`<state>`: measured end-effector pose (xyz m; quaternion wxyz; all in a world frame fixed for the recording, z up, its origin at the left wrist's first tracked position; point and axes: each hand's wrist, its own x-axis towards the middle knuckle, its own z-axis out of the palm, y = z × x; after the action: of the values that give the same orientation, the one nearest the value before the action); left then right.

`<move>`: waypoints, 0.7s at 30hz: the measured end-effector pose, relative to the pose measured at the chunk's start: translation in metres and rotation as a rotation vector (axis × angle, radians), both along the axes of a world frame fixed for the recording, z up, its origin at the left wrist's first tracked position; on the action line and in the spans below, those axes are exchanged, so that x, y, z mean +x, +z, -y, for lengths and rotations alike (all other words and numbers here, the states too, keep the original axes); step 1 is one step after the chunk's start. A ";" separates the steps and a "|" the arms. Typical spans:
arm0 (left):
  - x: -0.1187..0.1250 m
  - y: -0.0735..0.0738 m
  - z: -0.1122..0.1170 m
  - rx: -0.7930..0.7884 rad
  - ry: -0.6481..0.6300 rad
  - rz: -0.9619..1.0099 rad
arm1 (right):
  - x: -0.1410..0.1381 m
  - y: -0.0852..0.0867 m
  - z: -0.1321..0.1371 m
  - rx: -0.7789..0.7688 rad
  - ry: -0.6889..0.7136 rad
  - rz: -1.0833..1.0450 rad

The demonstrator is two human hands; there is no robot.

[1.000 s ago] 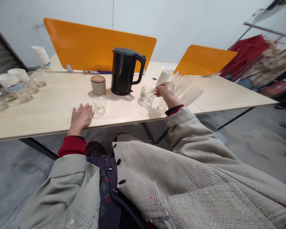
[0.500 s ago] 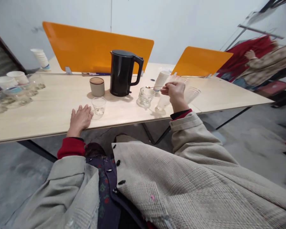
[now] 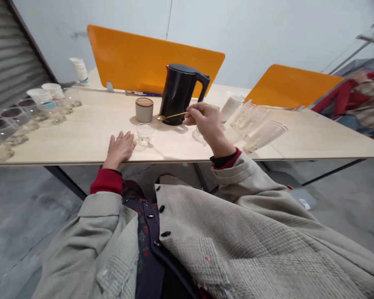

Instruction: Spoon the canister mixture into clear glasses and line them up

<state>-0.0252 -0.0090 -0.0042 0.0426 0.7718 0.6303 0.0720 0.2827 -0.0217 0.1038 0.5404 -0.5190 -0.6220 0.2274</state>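
My right hand [image 3: 204, 120] pinches the handle of a thin gold spoon [image 3: 174, 116]. The spoon's bowl points left, in front of the base of a black electric kettle [image 3: 178, 93], above the table. Partly behind that hand stands a clear glass bowl [image 3: 198, 136], mostly hidden. My left hand [image 3: 121, 146] lies flat on the table with its fingers stretched out. Close beside its fingertips is a clear plastic cup [image 3: 145, 133] with a little something at the bottom. Behind this cup sits a grey canister [image 3: 143, 111] with a wooden lid.
Several clear cups [image 3: 51, 113] and two white paper cups stand at the left. Stacked paper cups [image 3: 79, 71] are at the back left. To the right lie stacks of clear cups [image 3: 264, 137] and tilted paper cups [image 3: 231, 109]. Orange dividers [image 3: 156, 62] line the table's back.
My right hand has carried the spoon left, from over the glass bowl toward the clear cup. My left hand stays flat by the cup. The camera view has turned left.
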 end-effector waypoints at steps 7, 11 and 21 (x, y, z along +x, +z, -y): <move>0.002 0.002 0.003 -0.007 -0.015 0.010 | -0.056 -0.005 -0.007 0.017 0.120 0.326; 0.003 0.003 0.004 -0.007 -0.015 0.017 | -0.071 -0.008 -0.012 -0.034 0.195 0.525; 0.000 -0.002 0.001 0.010 -0.018 0.026 | -0.080 -0.008 -0.019 -0.016 0.229 0.546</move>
<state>-0.0253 -0.0095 -0.0064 0.0473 0.7767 0.6223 0.0847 0.2024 -0.0025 0.0957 0.3196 -0.4916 -0.7972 0.1439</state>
